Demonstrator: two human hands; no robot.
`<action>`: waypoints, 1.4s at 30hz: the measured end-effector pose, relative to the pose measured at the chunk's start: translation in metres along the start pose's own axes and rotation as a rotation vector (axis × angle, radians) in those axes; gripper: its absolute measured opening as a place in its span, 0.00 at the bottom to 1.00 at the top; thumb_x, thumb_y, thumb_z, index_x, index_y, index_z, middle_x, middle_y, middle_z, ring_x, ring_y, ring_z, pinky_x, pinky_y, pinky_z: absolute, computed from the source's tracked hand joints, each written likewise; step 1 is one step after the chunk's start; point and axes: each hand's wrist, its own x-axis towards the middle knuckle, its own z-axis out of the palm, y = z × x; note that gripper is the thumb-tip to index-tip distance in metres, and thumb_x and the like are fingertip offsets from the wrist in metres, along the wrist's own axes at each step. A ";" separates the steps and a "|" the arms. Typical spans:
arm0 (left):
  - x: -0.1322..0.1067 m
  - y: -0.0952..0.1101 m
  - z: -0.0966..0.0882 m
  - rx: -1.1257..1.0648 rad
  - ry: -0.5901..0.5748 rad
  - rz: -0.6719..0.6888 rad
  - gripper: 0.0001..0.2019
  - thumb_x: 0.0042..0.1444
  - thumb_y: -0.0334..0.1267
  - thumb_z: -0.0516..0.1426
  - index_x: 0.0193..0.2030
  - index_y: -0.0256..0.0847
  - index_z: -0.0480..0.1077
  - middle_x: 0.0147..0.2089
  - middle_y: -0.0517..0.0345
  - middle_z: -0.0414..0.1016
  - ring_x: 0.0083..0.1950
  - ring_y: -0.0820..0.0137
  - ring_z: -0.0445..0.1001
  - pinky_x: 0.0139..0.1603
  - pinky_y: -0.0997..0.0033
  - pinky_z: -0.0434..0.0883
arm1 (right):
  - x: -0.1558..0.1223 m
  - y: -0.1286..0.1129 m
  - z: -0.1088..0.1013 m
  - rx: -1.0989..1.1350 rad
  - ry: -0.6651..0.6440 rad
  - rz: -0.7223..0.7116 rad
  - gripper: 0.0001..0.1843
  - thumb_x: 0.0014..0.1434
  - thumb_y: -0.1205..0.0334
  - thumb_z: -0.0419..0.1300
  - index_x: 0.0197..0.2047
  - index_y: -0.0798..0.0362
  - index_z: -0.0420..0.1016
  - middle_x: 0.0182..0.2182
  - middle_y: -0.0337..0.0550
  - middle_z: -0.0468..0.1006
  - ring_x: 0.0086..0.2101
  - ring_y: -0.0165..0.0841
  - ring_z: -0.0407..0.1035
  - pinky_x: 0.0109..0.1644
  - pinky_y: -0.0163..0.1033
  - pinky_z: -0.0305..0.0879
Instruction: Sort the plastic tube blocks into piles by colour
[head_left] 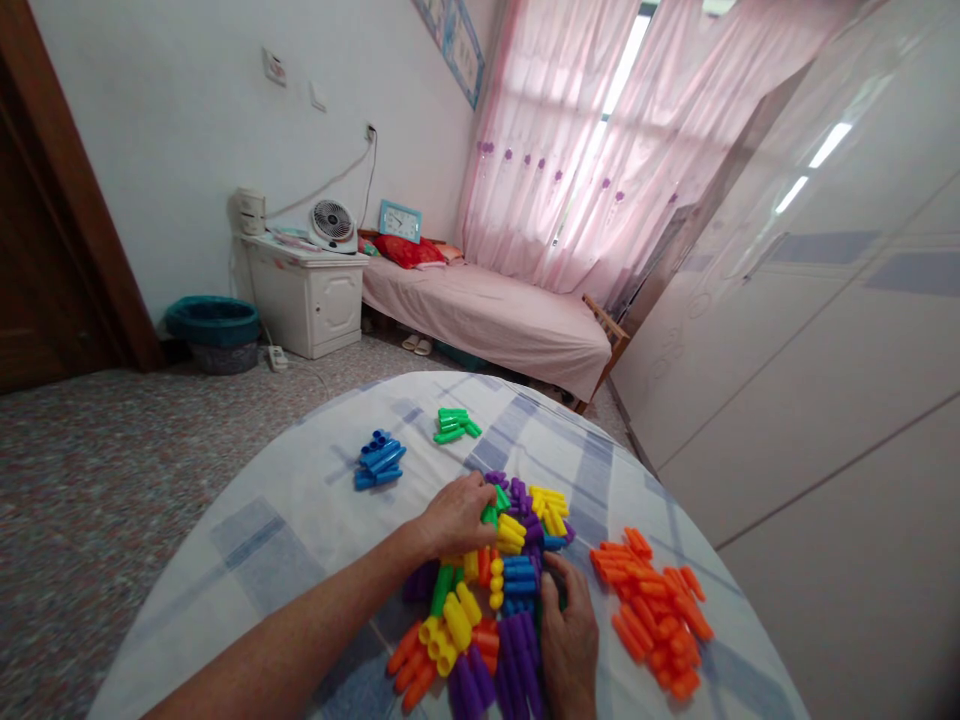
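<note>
A mixed heap of plastic tube pieces (495,590) in yellow, purple, blue, orange and green lies on a round table with a white and blue checked cloth (292,510). My left hand (457,515) reaches over the heap's far left side, fingers curled and pinching a green piece (489,514). My right hand (568,640) rests on the heap's right edge, fingers bent onto the blue and purple pieces. Sorted groups lie apart: blue pieces (379,460), green pieces (454,425), orange pieces (654,610).
Beyond the table is a speckled floor, a bed with a pink cover (495,315), a white bedside cabinet (307,295) with a fan and clock, and a teal basin (212,325). A glossy white wardrobe (810,330) stands close on the right.
</note>
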 end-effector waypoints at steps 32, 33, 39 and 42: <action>0.040 -0.058 -0.002 -0.540 0.380 -0.286 0.18 0.49 0.45 0.57 0.44 0.37 0.71 0.39 0.54 0.74 0.35 0.69 0.72 0.39 0.69 0.69 | -0.001 0.002 0.002 -0.001 0.010 0.015 0.19 0.55 0.49 0.50 0.44 0.51 0.72 0.45 0.45 0.73 0.48 0.40 0.64 0.55 0.45 0.57; 0.047 -0.058 -0.003 -0.403 0.384 -0.237 0.16 0.50 0.43 0.57 0.44 0.38 0.71 0.41 0.53 0.74 0.38 0.68 0.72 0.42 0.68 0.69 | -0.001 0.002 0.002 -0.001 0.008 0.013 0.20 0.55 0.49 0.50 0.44 0.51 0.72 0.45 0.45 0.73 0.48 0.40 0.64 0.55 0.45 0.57; 0.079 -0.054 -0.015 0.008 0.374 -0.156 0.17 0.49 0.32 0.56 0.48 0.37 0.70 0.52 0.46 0.69 0.55 0.60 0.66 0.57 0.59 0.62 | -0.001 0.001 0.001 -0.005 0.017 0.014 0.19 0.55 0.49 0.50 0.43 0.51 0.72 0.44 0.45 0.73 0.47 0.40 0.65 0.54 0.44 0.58; 0.073 -0.043 -0.015 0.009 0.329 -0.116 0.13 0.51 0.32 0.55 0.44 0.37 0.72 0.49 0.48 0.71 0.52 0.62 0.67 0.56 0.62 0.62 | 0.000 0.001 0.002 -0.001 0.027 0.000 0.19 0.55 0.50 0.50 0.43 0.51 0.73 0.44 0.45 0.74 0.47 0.40 0.66 0.54 0.44 0.59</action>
